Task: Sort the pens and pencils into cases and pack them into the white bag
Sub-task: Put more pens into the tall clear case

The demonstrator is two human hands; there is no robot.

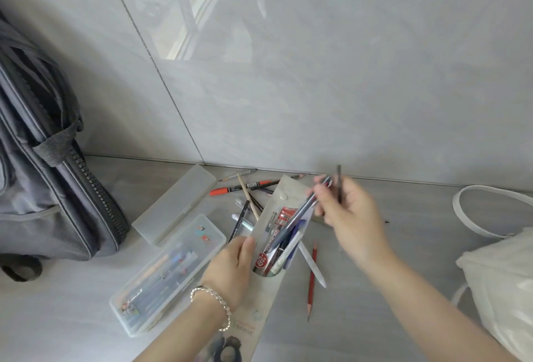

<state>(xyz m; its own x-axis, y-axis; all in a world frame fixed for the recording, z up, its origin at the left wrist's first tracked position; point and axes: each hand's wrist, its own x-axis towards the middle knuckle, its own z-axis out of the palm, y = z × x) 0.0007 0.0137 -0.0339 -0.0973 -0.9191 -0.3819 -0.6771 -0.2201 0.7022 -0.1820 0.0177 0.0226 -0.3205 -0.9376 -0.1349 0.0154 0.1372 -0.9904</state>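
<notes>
**Pouch Held Open as a Pen Goes In**

The translucent pouch (288, 197) is lying tilted at the middle of the floor (403, 246), its snap flap pointing toward the wall edge and its mouth already crowded with pens. The left hand (230, 269) is gripping the pouch's near side, thumb curled over the rim. The right hand (352, 217) (blurred) is pinching a dark pen (302, 208), whose lower end is slanting into the pouch, and is also holding a thin dark pencil (339, 182) upright between its fingers.

Behind the pouch, toward the wall edge, a loose pile of pens and pencils (248, 200) is lying crossed, an orange marker (230, 190) among them. Just beside the pouch on the right, a white pen (313, 265) and a red pencil (311, 281) are lying on the floor. To the left, a clear case (170, 272) full of pens is sitting near a frosted case (176, 203).

The white bag (504, 275) is slumping at the floor's right edge, well apart from the pouch. A grey backpack (43, 174) is standing at the left edge.
</notes>
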